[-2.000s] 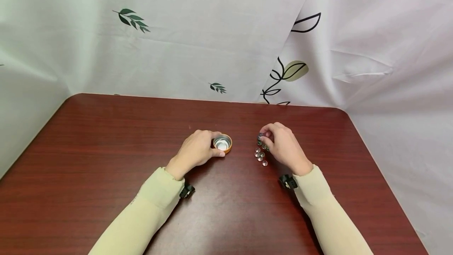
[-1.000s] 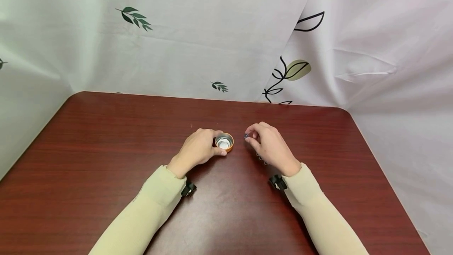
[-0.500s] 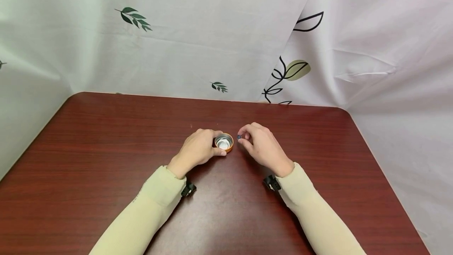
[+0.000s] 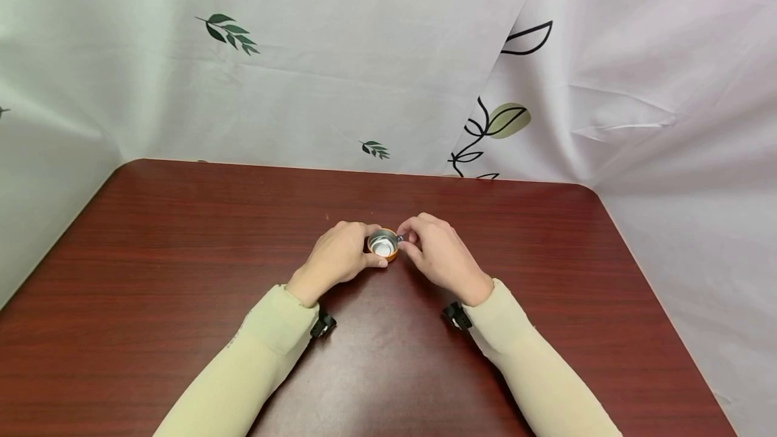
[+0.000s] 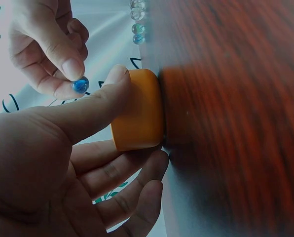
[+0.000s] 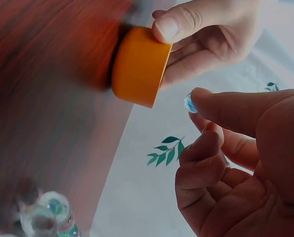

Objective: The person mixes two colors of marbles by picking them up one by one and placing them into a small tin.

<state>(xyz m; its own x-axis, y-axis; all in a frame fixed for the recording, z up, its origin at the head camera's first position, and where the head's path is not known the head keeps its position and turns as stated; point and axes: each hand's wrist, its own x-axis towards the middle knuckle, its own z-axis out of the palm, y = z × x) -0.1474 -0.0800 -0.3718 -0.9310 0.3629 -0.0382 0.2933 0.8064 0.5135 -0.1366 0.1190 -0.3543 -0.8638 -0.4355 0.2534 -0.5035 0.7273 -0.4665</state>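
My left hand (image 4: 336,255) grips a small round orange tin (image 4: 384,247) between thumb and fingers. The tin stands upright on the table, its silvery inside facing up, and no marble shows in it in the head view. Just at the tin's right rim, my right hand (image 4: 444,253) pinches a blue glass marble (image 5: 80,85) between thumb and forefinger. From the right wrist view, that marble (image 6: 189,103) is above the tin's mouth level and apart from it. More glass marbles (image 5: 138,29), clear and some with blue or green, lie on the table beyond; the right hand hides them in the head view.
The dark red wooden table (image 4: 212,268) runs back to a pale curtain (image 4: 303,86) with leaf prints. Another curtain wall hangs close on the right. A small black camera (image 4: 456,316) sits on each wrist.
My right hand has lifted the marble from the group on the right and carried it left to the tin's rim. My left hand and the tin have stayed in place.
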